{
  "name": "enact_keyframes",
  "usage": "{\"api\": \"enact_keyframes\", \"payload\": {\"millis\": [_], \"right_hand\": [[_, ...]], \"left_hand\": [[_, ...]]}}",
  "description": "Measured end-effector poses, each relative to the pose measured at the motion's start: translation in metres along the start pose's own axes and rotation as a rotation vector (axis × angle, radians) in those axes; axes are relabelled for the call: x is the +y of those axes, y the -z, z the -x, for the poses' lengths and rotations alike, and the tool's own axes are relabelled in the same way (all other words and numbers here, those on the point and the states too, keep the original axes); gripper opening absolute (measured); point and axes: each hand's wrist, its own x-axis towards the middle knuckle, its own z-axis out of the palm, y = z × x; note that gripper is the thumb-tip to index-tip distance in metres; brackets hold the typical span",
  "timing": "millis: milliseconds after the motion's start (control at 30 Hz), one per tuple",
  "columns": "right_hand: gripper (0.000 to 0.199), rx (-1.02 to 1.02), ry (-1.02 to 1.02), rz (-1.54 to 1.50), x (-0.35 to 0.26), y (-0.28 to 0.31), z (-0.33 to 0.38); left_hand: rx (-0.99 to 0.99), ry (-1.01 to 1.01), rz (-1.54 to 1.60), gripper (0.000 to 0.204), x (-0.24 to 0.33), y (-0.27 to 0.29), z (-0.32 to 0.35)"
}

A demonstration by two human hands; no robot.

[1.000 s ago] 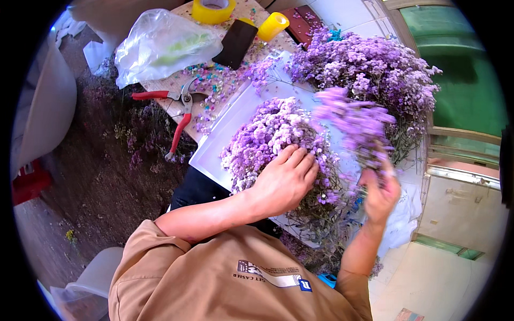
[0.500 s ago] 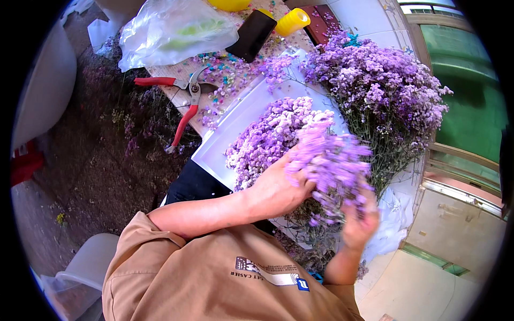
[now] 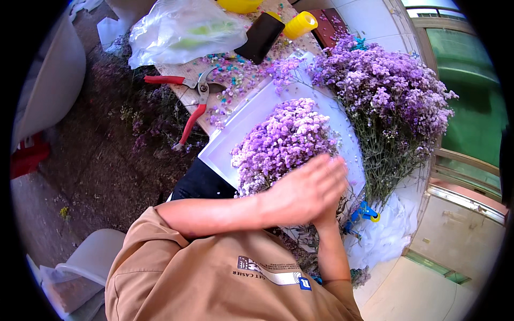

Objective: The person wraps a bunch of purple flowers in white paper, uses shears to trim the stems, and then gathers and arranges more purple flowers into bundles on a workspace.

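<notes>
2 Hands Brought Together at the Lower Edge of a Purple Flower Bunch

A bunch of small purple flowers is seen at the centre of the frame, its heads spread over a white tray. At its lower right edge, the left hand is laid across the view with fingers stretched and slightly blurred; whether anything is gripped by it cannot be told. The right hand is mostly covered by the left, so its grip cannot be told either.

At the upper right, a larger purple bunch is seen with its stems pointed downward. Below those stems, a blue tool with a yellow end is placed beside crumpled white sheeting.

In the upper part of the frame, a surface is scattered with loose petals. Red-handled pruning shears are set at its near edge, their blades spread. Farther up, a clear plastic bag, a dark flat object and a yellow roll are grouped. A brown shirt is worn by the person.
</notes>
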Motion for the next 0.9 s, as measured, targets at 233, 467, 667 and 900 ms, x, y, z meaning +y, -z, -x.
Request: {"api": "enact_keyframes", "payload": {"millis": [233,467,667,900], "right_hand": [[0.074,0.242,-0.118,-0.058,-0.033,0.080,0.015],[0.099,-0.022,-0.236,0.052,-0.002,-0.022,0.019],[0.075,0.119,-0.168,0.094,0.011,-0.024,0.031],[0.064,0.078,-0.113,-0.504,0.063,0.095,0.054]], "left_hand": [[-0.130,0.132,-0.142,0.052,-0.031,-0.025,0.018],[-0.258,0.104,-0.239,0.046,-0.025,-0.020,-0.011],[-0.273,-0.019,-0.182,0.043,0.017,-0.037,-0.058],[-0.361,0.071,-0.296,0.056,-0.012,-0.061,-0.029]]}}
